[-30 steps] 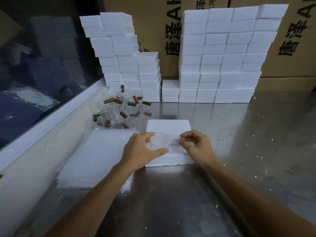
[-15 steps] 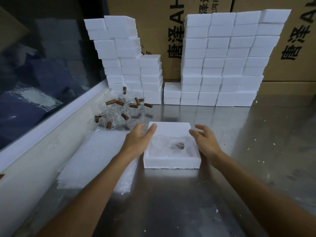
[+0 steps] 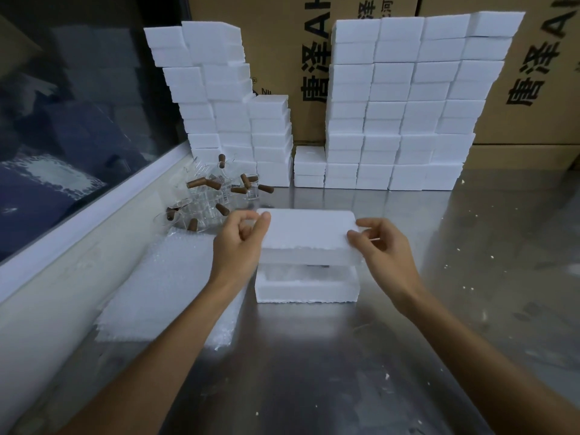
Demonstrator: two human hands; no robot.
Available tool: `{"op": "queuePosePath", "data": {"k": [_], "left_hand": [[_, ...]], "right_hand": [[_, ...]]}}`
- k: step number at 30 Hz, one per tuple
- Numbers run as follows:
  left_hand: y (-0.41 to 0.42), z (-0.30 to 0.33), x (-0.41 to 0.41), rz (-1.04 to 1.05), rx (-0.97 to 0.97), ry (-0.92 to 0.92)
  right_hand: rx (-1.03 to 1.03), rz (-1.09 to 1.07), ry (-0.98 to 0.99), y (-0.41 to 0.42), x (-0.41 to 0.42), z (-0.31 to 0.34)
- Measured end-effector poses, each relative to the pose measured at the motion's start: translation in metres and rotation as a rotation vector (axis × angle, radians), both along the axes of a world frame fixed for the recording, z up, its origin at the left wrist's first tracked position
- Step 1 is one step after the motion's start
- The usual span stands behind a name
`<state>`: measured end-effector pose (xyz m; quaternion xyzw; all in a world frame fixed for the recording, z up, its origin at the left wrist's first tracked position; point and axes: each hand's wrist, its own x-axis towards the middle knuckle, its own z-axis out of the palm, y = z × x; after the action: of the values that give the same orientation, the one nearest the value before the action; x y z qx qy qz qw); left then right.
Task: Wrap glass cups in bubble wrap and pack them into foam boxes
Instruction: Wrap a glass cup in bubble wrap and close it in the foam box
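A white foam lid [image 3: 309, 233] hovers just above the open foam box [image 3: 306, 290] on the steel table. My left hand [image 3: 240, 243] pinches the lid's left edge and my right hand [image 3: 381, 249] pinches its right edge. The lid hides most of the box's inside; a bit of bubble wrap shows under it. A stack of bubble wrap sheets [image 3: 163, 287] lies to the left of the box. Behind it is a heap of small glass cups with brown handles [image 3: 213, 196].
Tall stacks of white foam boxes [image 3: 405, 102] and a second stack [image 3: 219, 98] stand at the back against cardboard cartons. A white ledge [image 3: 78, 233] and a dark window run along the left. Foam crumbs dot the steel table [image 3: 314, 372].
One second ago both hands tucked the wrapped cup into the box. They then moved to the sides, and now hold a foam lid over the box.
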<state>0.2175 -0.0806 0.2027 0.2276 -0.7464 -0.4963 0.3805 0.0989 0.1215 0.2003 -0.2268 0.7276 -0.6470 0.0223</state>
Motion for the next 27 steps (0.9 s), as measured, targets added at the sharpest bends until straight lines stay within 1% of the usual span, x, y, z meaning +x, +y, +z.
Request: {"op": "queuePosePath", "data": {"k": [2, 4, 10, 14, 18, 21, 24, 27], "left_hand": [[0.004, -0.013, 0.002, 0.032, -0.061, -0.080], [0.006, -0.021, 0.004, 0.020, -0.077, -0.104], [0.010, -0.024, 0.011, 0.016, -0.154, -0.007], [0.018, -0.030, 0.018, 0.008, -0.157, 0.120], [0.020, -0.034, 0.021, 0.030, -0.216, 0.162], [0.021, -0.035, 0.022, 0.047, -0.247, 0.220], [0.021, -0.040, 0.022, 0.046, -0.272, 0.217], [0.020, -0.038, 0.021, 0.021, -0.281, 0.184]], "right_hand": [[0.025, -0.002, -0.016, 0.001, 0.006, -0.012], [0.033, -0.007, -0.022, 0.003, 0.010, -0.021], [0.027, 0.039, 0.071, 0.010, 0.013, -0.028], [-0.014, 0.036, 0.143, 0.013, 0.018, -0.034], [0.002, 0.033, 0.220, 0.013, 0.018, -0.036], [-0.030, 0.031, 0.302, 0.012, 0.017, -0.034], [-0.023, 0.042, 0.352, 0.013, 0.016, -0.037], [0.027, 0.043, 0.306, 0.010, 0.012, -0.041]]}}
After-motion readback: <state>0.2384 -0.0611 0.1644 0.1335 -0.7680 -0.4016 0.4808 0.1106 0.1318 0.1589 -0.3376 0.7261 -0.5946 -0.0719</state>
